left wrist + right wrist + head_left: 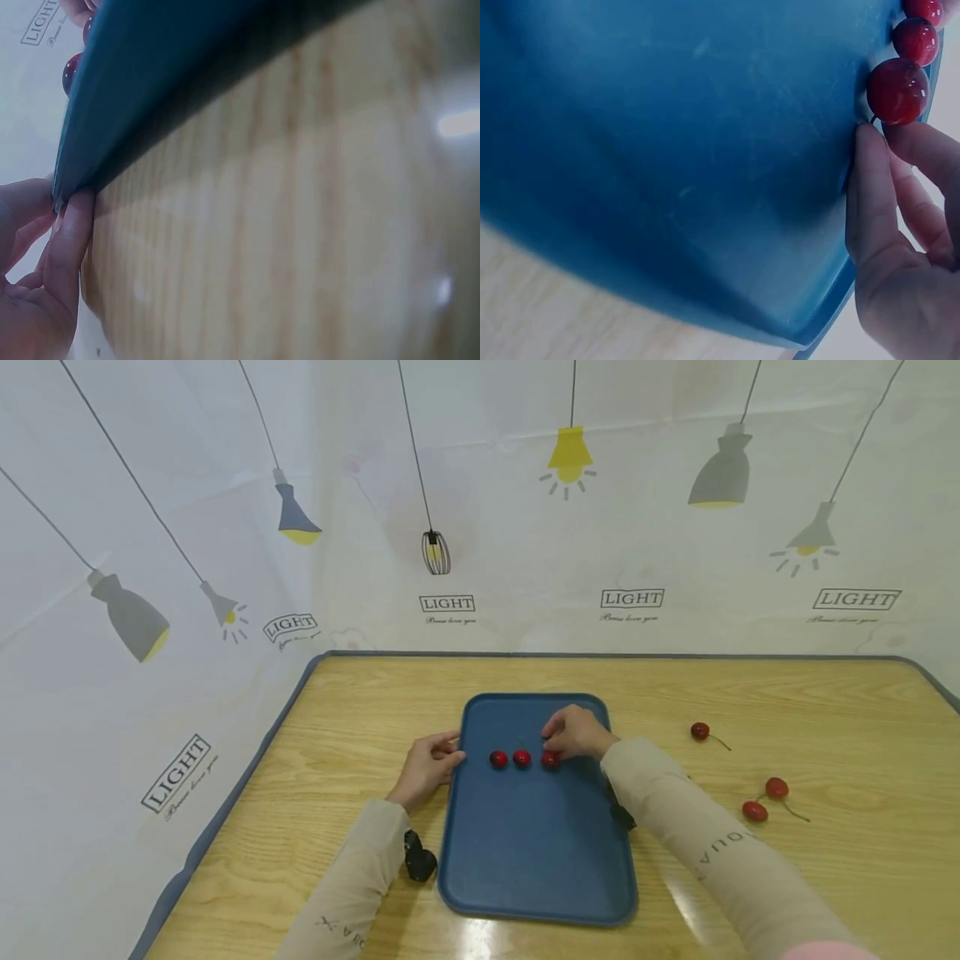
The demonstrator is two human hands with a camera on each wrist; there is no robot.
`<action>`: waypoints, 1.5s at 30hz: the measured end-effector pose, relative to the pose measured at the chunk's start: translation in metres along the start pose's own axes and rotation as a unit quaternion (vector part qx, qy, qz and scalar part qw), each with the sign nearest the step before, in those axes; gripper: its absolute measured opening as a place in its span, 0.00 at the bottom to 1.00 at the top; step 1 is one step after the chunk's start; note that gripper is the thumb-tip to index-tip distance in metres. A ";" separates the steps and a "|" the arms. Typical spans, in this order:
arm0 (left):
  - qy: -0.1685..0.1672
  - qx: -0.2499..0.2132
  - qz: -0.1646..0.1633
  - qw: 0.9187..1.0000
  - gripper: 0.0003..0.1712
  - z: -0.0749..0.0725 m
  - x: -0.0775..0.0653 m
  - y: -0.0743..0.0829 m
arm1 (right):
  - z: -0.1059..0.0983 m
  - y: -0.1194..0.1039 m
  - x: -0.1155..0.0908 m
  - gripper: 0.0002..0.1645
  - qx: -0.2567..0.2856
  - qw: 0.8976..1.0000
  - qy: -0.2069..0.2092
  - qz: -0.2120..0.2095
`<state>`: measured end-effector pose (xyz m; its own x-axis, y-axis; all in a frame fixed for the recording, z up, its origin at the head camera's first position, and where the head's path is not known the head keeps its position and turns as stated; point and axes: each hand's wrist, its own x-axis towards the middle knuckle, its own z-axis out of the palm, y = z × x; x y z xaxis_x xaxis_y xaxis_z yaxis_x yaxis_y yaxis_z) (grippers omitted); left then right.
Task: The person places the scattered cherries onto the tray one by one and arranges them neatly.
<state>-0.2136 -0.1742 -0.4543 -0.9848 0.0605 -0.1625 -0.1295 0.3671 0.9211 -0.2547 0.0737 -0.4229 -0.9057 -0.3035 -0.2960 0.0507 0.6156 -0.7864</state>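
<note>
A blue tray (536,843) lies on the wooden table, its long sides running away from me. Three red cherries form a row across its upper part: a left one (498,759), a middle one (522,758) and a right one (551,761). With thumb and fingers my right hand (577,732) pinches the right cherry at its stem; the right wrist view shows this cherry (898,91) against the fingertips. My left hand (427,768) grips the tray's left rim, and in the left wrist view the thumb and a finger (71,232) pinch that edge.
Right of the tray lie a single cherry (700,731) with its stem and a pair of cherries (776,787) with joined stems. A printed white sheet (525,527) with lamp drawings hangs behind the table (390,685) and along its left side.
</note>
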 end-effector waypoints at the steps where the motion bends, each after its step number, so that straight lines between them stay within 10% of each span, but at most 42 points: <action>1: 0.000 -0.001 0.000 1.000 0.25 0.000 0.000 0.000 | 0.000 -0.001 0.000 0.11 -0.001 1.000 -0.001 0.001; 19: 0.001 -0.002 0.006 1.000 0.24 0.000 0.001 -0.001 | -0.029 0.009 -0.012 0.14 0.000 0.999 -0.009 -0.049; 45: 0.000 -0.002 0.013 1.000 0.24 0.000 0.002 -0.002 | -0.094 0.069 -0.098 0.17 -0.043 0.989 0.061 -0.126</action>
<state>-0.2148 -0.1747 -0.4569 -0.9879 0.0700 -0.1386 -0.1044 0.3611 0.9267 -0.2020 0.2141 -0.3969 -0.9295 -0.3680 -0.0255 -0.2136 0.5931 -0.7763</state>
